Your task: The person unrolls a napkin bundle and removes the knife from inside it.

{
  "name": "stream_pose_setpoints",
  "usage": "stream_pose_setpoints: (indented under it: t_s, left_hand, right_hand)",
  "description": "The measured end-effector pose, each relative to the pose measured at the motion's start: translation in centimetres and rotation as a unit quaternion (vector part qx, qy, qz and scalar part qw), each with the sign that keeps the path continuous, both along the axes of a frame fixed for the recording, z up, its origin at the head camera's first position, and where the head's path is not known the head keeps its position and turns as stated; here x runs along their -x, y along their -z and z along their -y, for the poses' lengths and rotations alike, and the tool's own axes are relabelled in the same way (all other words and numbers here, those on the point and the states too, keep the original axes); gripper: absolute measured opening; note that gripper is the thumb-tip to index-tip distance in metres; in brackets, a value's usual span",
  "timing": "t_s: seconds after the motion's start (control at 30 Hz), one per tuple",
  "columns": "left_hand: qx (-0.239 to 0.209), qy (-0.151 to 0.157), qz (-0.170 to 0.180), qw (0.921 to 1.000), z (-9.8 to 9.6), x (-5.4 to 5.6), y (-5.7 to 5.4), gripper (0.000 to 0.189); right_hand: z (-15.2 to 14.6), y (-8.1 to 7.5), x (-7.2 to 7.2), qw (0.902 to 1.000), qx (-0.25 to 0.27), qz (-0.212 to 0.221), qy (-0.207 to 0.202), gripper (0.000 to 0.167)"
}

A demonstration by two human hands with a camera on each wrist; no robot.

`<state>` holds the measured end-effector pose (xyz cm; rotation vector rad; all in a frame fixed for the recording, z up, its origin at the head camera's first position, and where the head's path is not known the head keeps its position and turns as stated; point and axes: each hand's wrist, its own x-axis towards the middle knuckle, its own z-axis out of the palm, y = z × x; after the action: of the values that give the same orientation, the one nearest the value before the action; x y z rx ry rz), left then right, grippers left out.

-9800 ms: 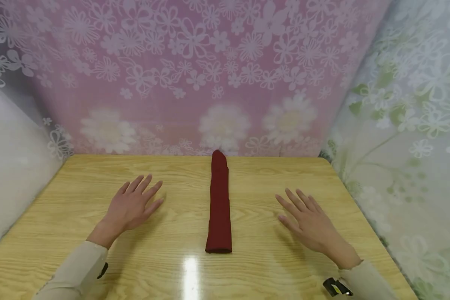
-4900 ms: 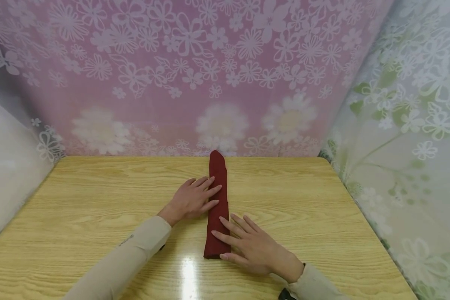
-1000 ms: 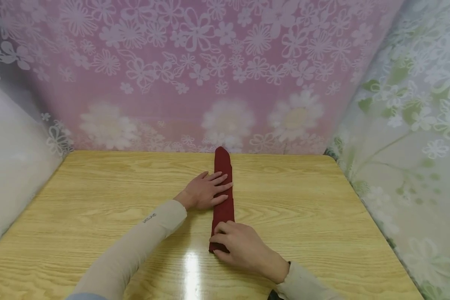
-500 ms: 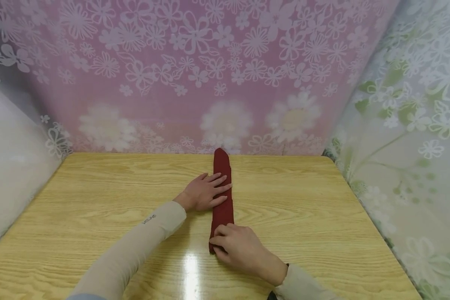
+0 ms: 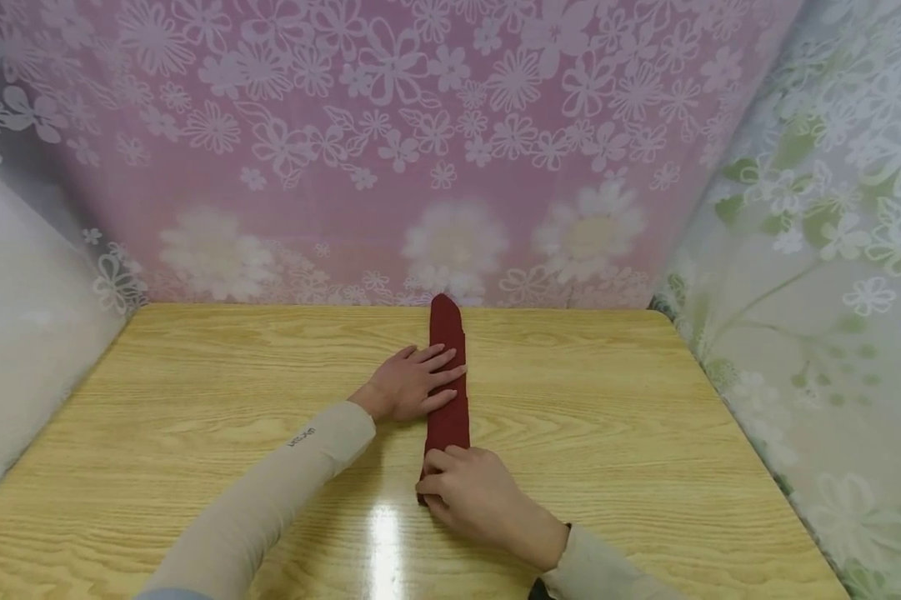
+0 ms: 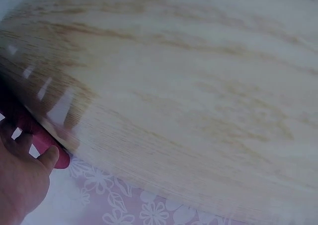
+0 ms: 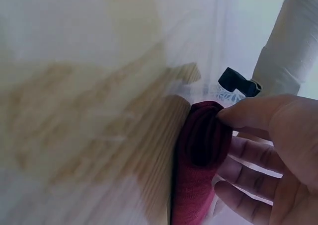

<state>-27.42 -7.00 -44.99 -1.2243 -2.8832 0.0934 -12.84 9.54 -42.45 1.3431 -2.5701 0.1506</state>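
Note:
A long dark red cloth point(image 5: 447, 429), folded into a narrow strip, lies from the table's back edge toward the front. Fingers spread and straight, my left hand point(image 5: 408, 385) rests across its middle. At the near end my right hand point(image 5: 480, 500) holds the cloth with curled fingers, hiding most of that end. In the right wrist view the end of the cloth point(image 7: 196, 185) shows rolled layers, with the thumb of my right hand point(image 7: 293, 150) against them and fingers on the other side. The left wrist view catches my left hand point(image 6: 22, 180) on the cloth point(image 6: 44, 143).
The pale wood table point(image 5: 585, 400) reaches back to a pink flowered curtain point(image 5: 330, 167). Another flowered sheet point(image 5: 833, 333) hangs at the right, and a whitish one point(image 5: 30, 317) at the left. Light glares on the table's front.
From hovering apart, both hands have come onto the cloth. My right hand's fingers have curled round the near end, which has turned slightly in the last second. The left hand stays still lately.

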Motion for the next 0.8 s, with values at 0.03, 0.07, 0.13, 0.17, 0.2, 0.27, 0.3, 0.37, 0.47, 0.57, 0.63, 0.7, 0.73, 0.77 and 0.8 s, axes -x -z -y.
stream_pose_setpoints:
  t_s: [0.03,0.07,0.13,0.17,0.2,0.27,0.3,0.37,0.47,0.57,0.63,0.7,0.73,0.77,0.8]
  left_hand:
    - [0.001,0.000,-0.002,1.0000,0.0,0.0,0.0,0.054]
    - [0.001,-0.001,-0.004,1.0000,0.0,0.0,0.1,0.054]
    - [0.007,-0.003,-0.005,1.0000,0.0,0.0,0.0,0.054]
    - [0.010,-0.004,-0.004,0.9999,0.0,-0.1,0.0,0.054]
    - [0.015,-0.007,-0.001,0.9999,0.0,-0.2,0.0,0.054]
    - [0.025,-0.010,0.005,0.9996,0.0,-0.4,0.0,0.054]
    - [0.029,-0.011,0.010,0.9995,0.0,-0.5,0.0,0.054]
    - [0.031,-0.013,0.012,0.9994,0.0,-0.6,0.1,0.054]
    - [0.025,-0.011,0.001,0.9996,0.0,-0.7,0.2,0.054]
    - [0.018,-0.009,-0.009,0.9998,0.0,-0.6,0.3,0.054]
    - [0.021,-0.010,-0.009,0.9997,0.1,-0.5,0.3,0.054]
    - [0.022,-0.012,-0.007,0.9997,0.0,-0.4,0.2,0.054]
    - [0.026,-0.012,-0.006,0.9996,0.0,-0.4,0.1,0.054]
    - [0.028,-0.012,-0.006,0.9995,0.0,-0.3,0.0,0.054]
    - [0.031,-0.012,-0.006,0.9994,0.0,-0.3,0.0,0.054]
  right_hand:
    - [0.0,0.0,0.0,1.0000,-0.001,0.007,0.003,0.009]
    - [-0.1,-0.1,0.0,0.9999,0.001,0.015,0.006,0.010]
    - [-0.2,0.0,0.0,0.9995,0.005,0.028,0.012,0.010]
    - [-0.2,0.1,0.0,0.9993,0.009,0.034,0.016,0.010]
    - [-0.2,0.1,-0.1,0.9990,0.015,0.039,0.018,0.010]
    - [-0.3,0.2,-0.3,0.9982,0.026,0.049,0.023,0.010]
    - [-0.3,0.2,-0.4,0.9977,0.031,0.053,0.027,0.010]
    - [-0.3,0.1,-0.6,0.9962,0.047,0.064,0.037,0.010]
    - [-0.5,-0.1,-0.8,0.9934,0.066,0.075,0.056,0.008]
    - [-0.6,-0.2,-0.8,0.9912,0.081,0.079,0.067,0.007]
    - [-0.8,-0.2,-0.8,0.9893,0.095,0.085,0.072,0.006]
    - [-0.9,-0.1,-0.7,0.9866,0.114,0.089,0.075,0.006]
    - [-1.0,-0.1,-0.6,0.9847,0.125,0.094,0.077,0.006]
    - [-1.1,-0.1,-0.5,0.9826,0.137,0.097,0.080,0.006]
    - [-1.2,-0.1,-0.5,0.9802,0.150,0.099,0.084,0.007]
